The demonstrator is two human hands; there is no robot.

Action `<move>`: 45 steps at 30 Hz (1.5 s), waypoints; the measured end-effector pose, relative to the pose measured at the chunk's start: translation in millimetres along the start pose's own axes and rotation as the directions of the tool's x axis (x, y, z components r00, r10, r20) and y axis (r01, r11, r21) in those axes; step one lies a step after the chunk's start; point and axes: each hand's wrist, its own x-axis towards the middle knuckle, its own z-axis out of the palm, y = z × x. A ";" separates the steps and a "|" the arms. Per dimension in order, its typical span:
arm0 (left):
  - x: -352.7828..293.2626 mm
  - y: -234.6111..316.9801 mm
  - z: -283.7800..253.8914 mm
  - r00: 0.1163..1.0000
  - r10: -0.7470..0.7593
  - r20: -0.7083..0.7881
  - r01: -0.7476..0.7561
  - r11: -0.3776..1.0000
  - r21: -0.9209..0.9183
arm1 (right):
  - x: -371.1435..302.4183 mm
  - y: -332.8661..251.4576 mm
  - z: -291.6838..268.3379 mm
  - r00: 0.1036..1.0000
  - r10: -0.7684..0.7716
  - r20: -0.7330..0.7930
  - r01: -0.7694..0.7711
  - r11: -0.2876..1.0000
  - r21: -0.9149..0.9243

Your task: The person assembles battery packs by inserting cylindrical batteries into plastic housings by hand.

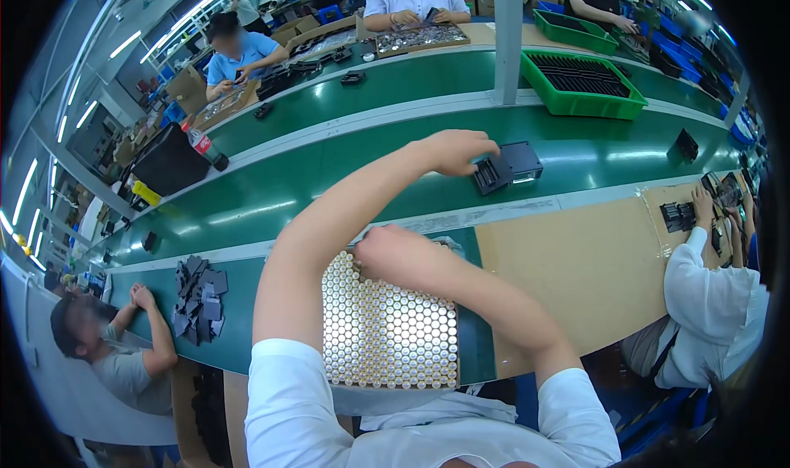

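Note:
My forearms cross, the left passing over to the far side. My left hand [461, 152] has its fingers curled at the edge of a black slotted plastic case [492, 175] on the green surface and seems to grip it. Against that case stands another dark box [522, 160]. Directly before me is a dense block of round, shiny metal-topped cells [403, 328], apparently battery cells, packed in rows. My right hand [383, 250] is closed over the far left part of the block; its fingertips are hidden, so what they hold cannot be made out.
Left lies a heap of dark flat plastic pieces [199, 299], near a seated person [123, 353]. Brown cardboard [568, 279] covers the bench on my right, where another person [708, 295] works. A grey post [508, 40] and a green crate [584, 85] stand beyond.

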 end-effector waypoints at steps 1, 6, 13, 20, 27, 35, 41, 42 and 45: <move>-0.7 -4.4 7.8 0.994 0.090 -0.063 -0.084 0.993 0.081 | -6.7 -5.4 -20.8 0.999 0.016 0.046 -0.017 1.000 0.018; -3.0 -9.1 39.8 0.962 0.252 -0.105 -0.208 0.925 0.318 | -64.4 12.8 -78.0 0.934 -0.080 -0.348 0.085 0.996 -0.001; -17.4 -14.2 36.2 1.000 -0.018 -0.023 0.015 0.993 -0.121 | -98.9 35.7 -130.3 0.739 0.286 -0.610 -0.164 0.954 0.249; -40.3 -17.5 43.2 0.965 0.217 -0.146 -0.123 0.869 0.479 | -108.8 69.5 -131.6 0.484 0.447 -0.752 -0.324 0.890 0.321; -50.1 -14.2 2.6 0.996 0.033 -0.080 0.003 0.907 0.422 | -109.9 68.5 -136.9 0.481 0.529 -0.699 -0.309 0.848 0.430; -55.0 10.1 -6.6 0.763 -0.645 -0.043 0.543 0.675 -0.499 | -81.6 99.9 -123.5 0.577 0.532 -0.620 -0.363 0.847 0.389; -30.0 22.4 3.0 0.684 -0.728 -0.052 0.199 0.255 -0.946 | -70.7 128.9 -106.7 0.538 0.619 -0.572 -0.473 0.783 0.404; -23.8 24.6 3.7 0.678 -0.733 -0.056 0.095 0.163 -0.982 | -70.8 133.1 -104.3 0.521 0.643 -0.561 -0.487 0.764 0.423; -14.9 12.6 21.3 0.702 -0.711 -0.040 -0.016 0.041 -0.999 | -66.0 141.3 -97.2 0.488 0.647 -0.586 -0.501 0.757 0.420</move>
